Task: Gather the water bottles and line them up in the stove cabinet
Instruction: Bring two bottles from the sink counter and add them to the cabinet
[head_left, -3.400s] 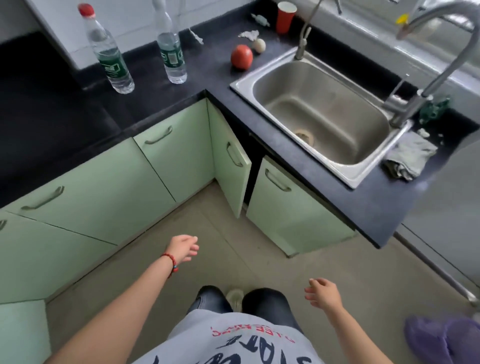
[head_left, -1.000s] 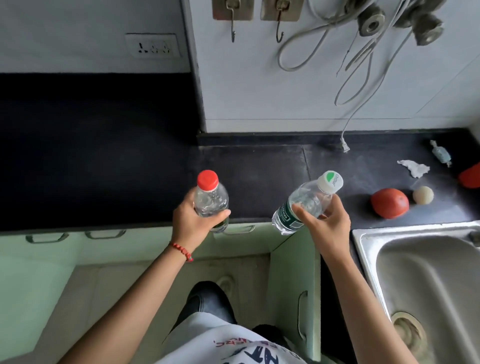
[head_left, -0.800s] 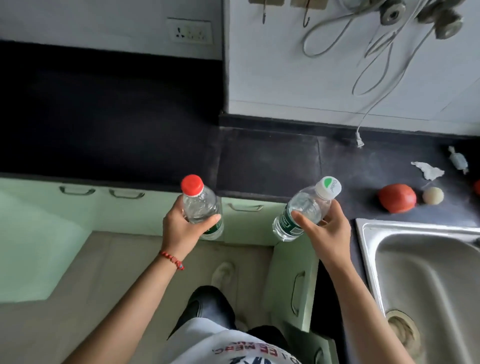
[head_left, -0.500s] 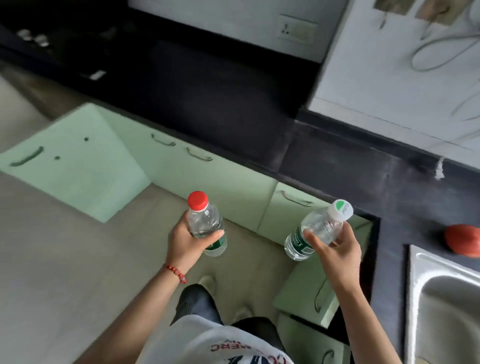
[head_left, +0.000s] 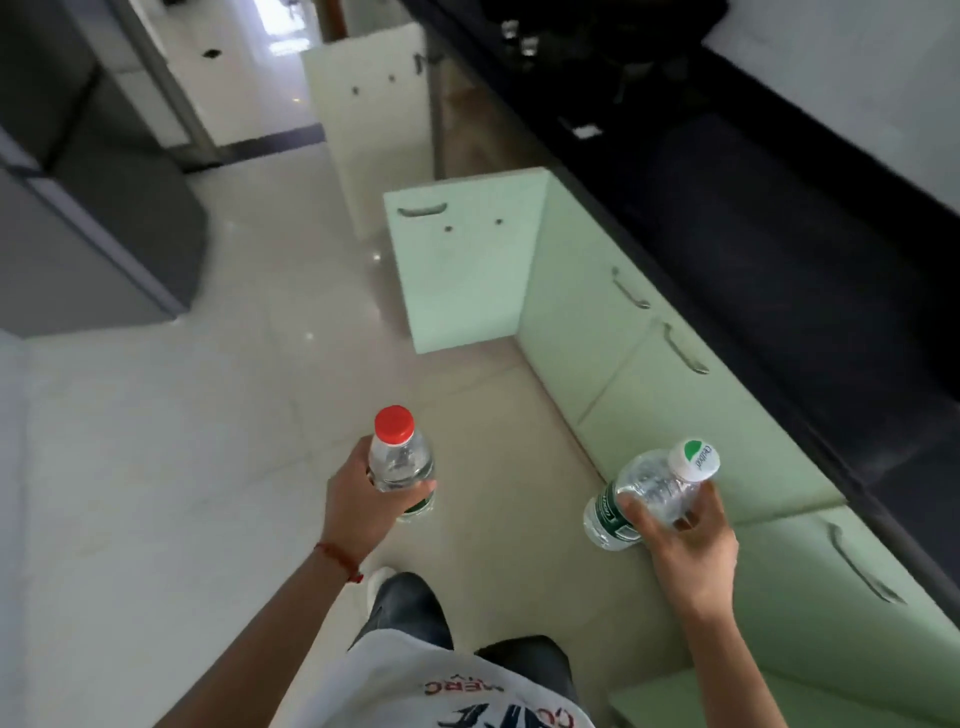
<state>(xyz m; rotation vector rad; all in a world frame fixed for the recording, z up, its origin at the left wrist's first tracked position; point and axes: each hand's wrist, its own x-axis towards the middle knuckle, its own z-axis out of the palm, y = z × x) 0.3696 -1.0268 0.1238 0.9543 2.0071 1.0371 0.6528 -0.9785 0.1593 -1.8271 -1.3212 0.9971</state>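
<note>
The red-capped bottle (head_left: 400, 462) is gripped upright in the left hand (head_left: 363, 501), short of the open cabinet door (head_left: 467, 265). The green-labelled bottle (head_left: 647, 493), tilted, is clasped in the right hand (head_left: 680, 535). Both should be kept steady until the cabinet is reached. Cap print is unreadable.

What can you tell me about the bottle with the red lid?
The red-capped bottle is a small clear plastic water bottle with a round red screw cap, shut. It looks full of clear water, and a green label shows near its bottom. It is roughly upright, cap toward the camera, in the air above the pale floor. Only the left hand touches it, wrapped around its middle.
</note>
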